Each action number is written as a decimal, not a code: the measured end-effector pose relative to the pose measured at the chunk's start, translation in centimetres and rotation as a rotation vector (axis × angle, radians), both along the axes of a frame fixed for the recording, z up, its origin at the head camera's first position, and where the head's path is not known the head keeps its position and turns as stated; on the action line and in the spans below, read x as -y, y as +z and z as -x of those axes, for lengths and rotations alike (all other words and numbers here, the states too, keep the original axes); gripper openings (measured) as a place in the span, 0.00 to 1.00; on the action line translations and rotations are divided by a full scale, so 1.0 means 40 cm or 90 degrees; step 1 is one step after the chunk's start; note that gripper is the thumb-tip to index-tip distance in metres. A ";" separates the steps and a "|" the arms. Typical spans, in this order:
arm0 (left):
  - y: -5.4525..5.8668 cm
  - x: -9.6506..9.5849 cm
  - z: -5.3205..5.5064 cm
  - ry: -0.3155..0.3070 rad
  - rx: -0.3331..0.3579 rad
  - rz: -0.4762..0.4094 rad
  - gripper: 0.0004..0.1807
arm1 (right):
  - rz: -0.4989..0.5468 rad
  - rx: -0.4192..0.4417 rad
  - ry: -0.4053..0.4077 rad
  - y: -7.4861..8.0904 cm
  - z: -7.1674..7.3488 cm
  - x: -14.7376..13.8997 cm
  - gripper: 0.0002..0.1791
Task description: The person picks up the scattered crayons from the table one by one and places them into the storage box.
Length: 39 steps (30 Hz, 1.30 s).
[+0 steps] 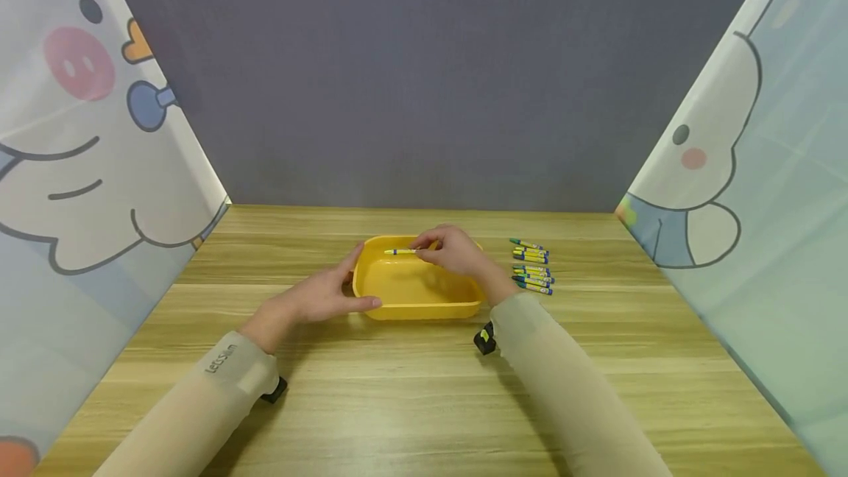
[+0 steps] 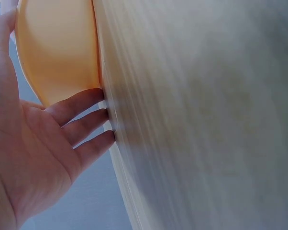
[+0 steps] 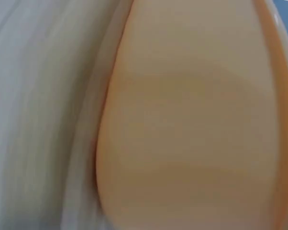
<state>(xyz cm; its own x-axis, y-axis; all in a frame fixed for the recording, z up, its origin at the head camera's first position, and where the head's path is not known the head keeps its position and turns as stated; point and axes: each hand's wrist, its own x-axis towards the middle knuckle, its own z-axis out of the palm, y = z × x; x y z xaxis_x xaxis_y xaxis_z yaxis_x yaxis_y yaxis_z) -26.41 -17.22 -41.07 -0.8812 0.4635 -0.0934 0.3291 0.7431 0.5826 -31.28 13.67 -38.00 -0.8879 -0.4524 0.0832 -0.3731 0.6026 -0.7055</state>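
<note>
A yellow plastic tray [image 1: 411,311] with raised walls lies on the wooden table. My left hand [image 1: 322,294] rests against its left end, thumb along the near rim and index finger toward the far left corner. In the left wrist view, the other fingers [image 2: 84,125] extend fairly straight beside the tray [image 2: 58,48], their tips at the tabletop. Above the tray, my right hand [image 1: 453,250] pinches a crayon [image 1: 400,252] with a yellow wrapper, its pale tip pointing left. The right wrist view shows the tray [image 3: 192,120] but neither hand nor crayon.
Several crayons [image 1: 533,278] in yellow and blue wrappers lie in a loose column right of the tray, mostly with green or dark tips pointing left. A dark grey panel [image 1: 424,79] stands behind the wooden table [image 1: 397,396]. Cartoon-printed cloths [image 1: 132,168] hang at both sides.
</note>
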 end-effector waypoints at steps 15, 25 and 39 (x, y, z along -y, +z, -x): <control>0.004 -0.003 -0.003 0.003 0.008 0.003 0.71 | 0.000 0.071 -0.012 -0.061 0.019 0.085 0.11; -0.004 0.001 0.002 0.004 0.002 0.004 0.71 | -0.122 0.022 0.033 -0.084 0.021 0.104 0.08; -0.004 0.004 0.001 -0.001 0.015 -0.015 0.70 | -0.226 -0.093 0.028 -0.084 0.021 0.118 0.12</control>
<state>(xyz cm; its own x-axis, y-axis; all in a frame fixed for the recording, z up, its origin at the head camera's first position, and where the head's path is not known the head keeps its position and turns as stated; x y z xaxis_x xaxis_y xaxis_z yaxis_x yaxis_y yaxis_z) -26.43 -17.37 -41.21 -0.8782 0.4670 -0.1035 0.3162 0.7291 0.6071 -32.12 8.94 -41.35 -0.8578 -0.5125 0.0389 -0.4847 0.7813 -0.3932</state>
